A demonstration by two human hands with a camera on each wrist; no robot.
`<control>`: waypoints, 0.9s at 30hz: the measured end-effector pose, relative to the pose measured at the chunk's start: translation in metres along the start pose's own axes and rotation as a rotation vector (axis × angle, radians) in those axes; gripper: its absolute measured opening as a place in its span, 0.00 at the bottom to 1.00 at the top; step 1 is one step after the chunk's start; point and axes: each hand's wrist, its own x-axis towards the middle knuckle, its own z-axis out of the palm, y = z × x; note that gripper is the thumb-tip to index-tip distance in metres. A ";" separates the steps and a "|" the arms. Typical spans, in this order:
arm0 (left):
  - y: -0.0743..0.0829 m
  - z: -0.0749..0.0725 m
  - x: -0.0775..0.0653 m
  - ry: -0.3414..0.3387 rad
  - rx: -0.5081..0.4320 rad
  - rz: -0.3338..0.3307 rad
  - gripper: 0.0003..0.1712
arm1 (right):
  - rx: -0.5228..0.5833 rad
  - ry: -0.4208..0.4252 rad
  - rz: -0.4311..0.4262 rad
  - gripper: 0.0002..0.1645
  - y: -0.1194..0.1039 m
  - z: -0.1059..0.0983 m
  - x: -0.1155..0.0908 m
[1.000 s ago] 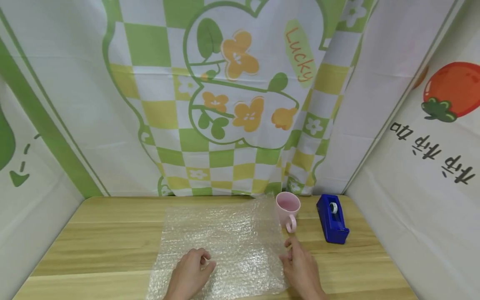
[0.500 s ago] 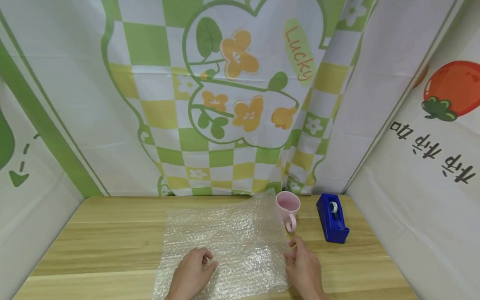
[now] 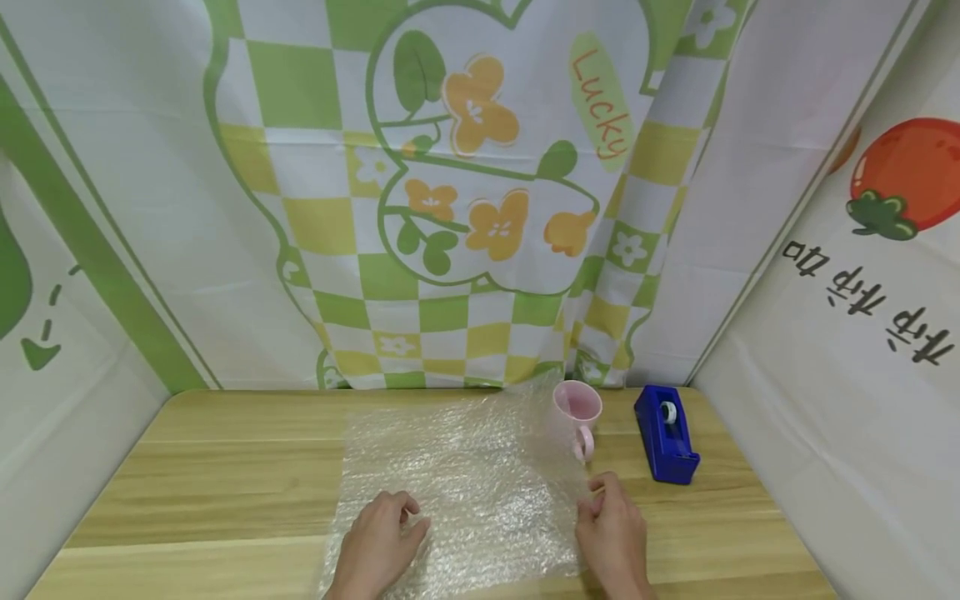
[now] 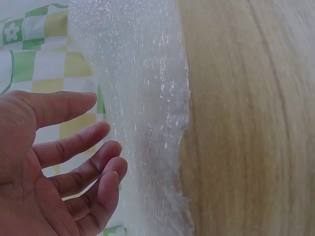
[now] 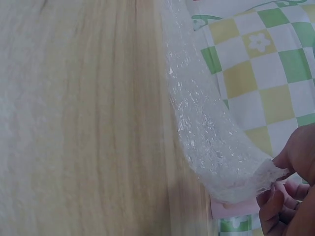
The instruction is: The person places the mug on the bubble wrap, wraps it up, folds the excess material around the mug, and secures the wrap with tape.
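Observation:
A clear sheet of bubble wrap [image 3: 465, 475] lies across the middle of the wooden table. My right hand [image 3: 613, 533] pinches its right edge between thumb and fingers; in the right wrist view the gripped corner of the bubble wrap [image 5: 216, 147] bunches at the fingertips. My left hand [image 3: 381, 537] is over the left part of the sheet, and in the left wrist view its fingers [image 4: 74, 147] are loosely bent, apart, with nothing between them. A pink mug [image 3: 577, 404] stands just beyond the sheet's right side, its lower left overlapped by the wrap, handle toward me.
A blue tape dispenser [image 3: 666, 435] with a roll of tape stands to the right of the mug. The wooden table [image 3: 210, 492] ends at a checked curtain [image 3: 450, 333] at the back, with white fabric walls [image 3: 840, 400] on both sides.
My right hand has moved slightly right, drawing the bubble wrap with it, so the sheet's left edge has shifted right and the sheet now overlaps more of the mug. My left hand has hardly moved.

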 end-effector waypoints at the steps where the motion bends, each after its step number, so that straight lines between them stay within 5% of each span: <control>1: 0.000 0.000 0.000 0.005 0.004 0.000 0.11 | 0.001 0.008 0.004 0.19 0.000 0.000 0.000; 11: 0.004 0.002 0.001 -0.008 -0.012 0.022 0.12 | 0.015 0.041 0.038 0.17 0.005 -0.005 0.001; 27: -0.001 0.003 -0.003 -0.043 0.136 0.056 0.19 | 0.015 0.014 0.125 0.16 0.007 -0.009 0.001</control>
